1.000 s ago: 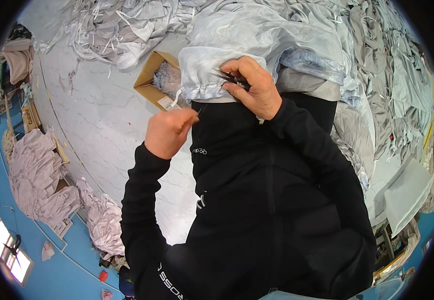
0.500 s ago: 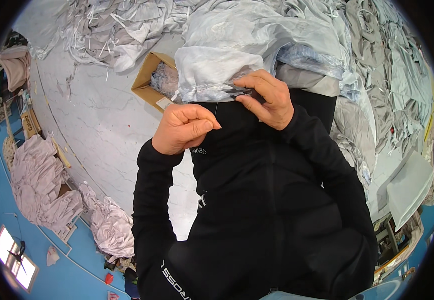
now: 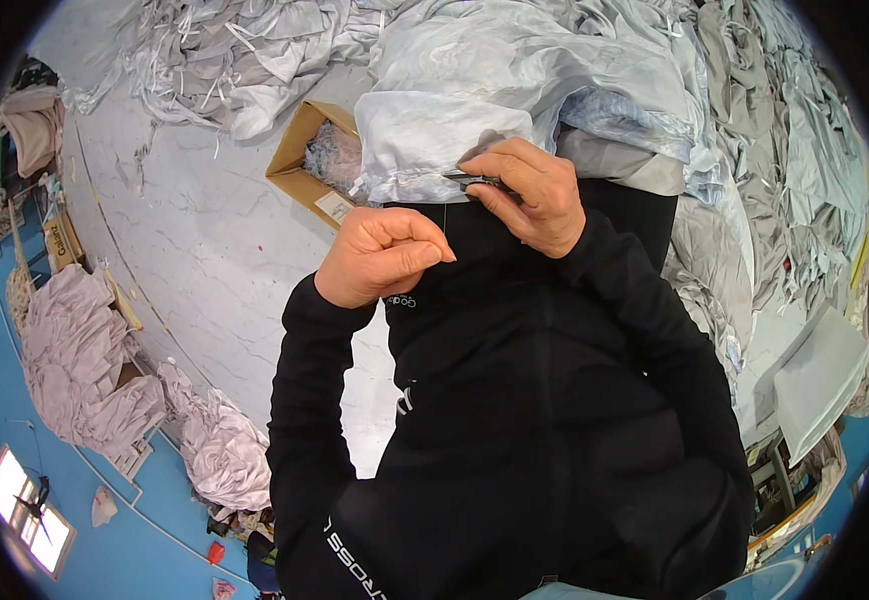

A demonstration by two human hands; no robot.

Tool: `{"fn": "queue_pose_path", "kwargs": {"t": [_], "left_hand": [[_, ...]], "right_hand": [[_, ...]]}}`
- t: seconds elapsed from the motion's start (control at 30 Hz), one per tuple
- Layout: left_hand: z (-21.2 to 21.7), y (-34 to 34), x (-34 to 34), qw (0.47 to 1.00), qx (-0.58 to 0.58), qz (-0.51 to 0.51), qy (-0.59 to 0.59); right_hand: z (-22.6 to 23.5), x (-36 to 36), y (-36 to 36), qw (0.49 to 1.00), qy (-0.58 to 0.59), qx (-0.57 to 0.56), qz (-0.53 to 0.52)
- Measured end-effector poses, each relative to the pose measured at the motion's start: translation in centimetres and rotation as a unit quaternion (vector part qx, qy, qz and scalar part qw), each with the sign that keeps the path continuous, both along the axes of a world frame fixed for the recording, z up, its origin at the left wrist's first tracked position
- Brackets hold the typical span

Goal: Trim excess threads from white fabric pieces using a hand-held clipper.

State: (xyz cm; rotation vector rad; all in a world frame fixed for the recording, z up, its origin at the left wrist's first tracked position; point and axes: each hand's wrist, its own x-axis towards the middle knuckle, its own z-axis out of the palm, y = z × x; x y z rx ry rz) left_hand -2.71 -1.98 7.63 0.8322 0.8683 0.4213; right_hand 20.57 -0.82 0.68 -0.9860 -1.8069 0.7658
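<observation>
Pale grey-white sheer fabric [image 3: 434,130] lies over my lap, its edge just beyond my hands. My left hand [image 3: 379,258] is closed in a pinch on a thin thread [image 3: 445,218], which runs from the fabric's edge down to the fingertips. In my right hand [image 3: 534,195] is a small pair of dark thread snips [image 3: 484,183], gripped between thumb and fingers. Their tips point left, at the fabric's edge near the thread. Fingers hide most of the snips, so whether the blades are apart cannot be made out.
An open cardboard box [image 3: 299,160] with crumpled clear plastic stands left of the fabric. Heaps of grey fabric [image 3: 244,70] lie at the far left, and more fabric [image 3: 754,180] spreads along the right. Pinkish-grey piles [image 3: 84,360] sit at the left on the pale floor [image 3: 194,230].
My left hand has shifted slightly right, still pinching the thread. The snips in my right hand have turned a little, their tips now higher at the fabric's edge.
</observation>
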Motion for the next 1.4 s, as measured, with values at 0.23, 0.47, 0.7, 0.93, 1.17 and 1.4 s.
{"fn": "queue_pose_path", "kwargs": {"t": [0.23,0.47,0.7,0.93,1.17,1.4], "left_hand": [[0.4,-0.1,-2.2,0.996,0.038,0.04,0.066],[-9.5,1.9,-15.2,0.793,0.332,0.128,0.494],[-16.4,3.5,-17.3,0.608,0.221,-0.049,0.761],[-7.4,3.4,-5.0,0.676,0.525,0.186,0.483],[-6.1,-0.3,3.3,0.829,0.396,0.264,0.294],[-6.3,-0.2,3.5,0.856,0.329,0.273,0.29]], "right_hand": [[0.3,0.4,0.0,0.999,0.016,-0.029,-0.002],[-0.1,1.4,0.1,0.992,0.047,-0.11,-0.026],[0.9,-0.7,0.8,0.968,0.051,-0.247,-0.012],[0.2,-1.3,1.5,0.976,-0.013,-0.214,-0.042],[0.2,-2.8,2.0,0.986,-0.07,-0.151,-0.017],[-0.1,-2.4,2.2,0.986,-0.123,-0.11,0.003]]}}
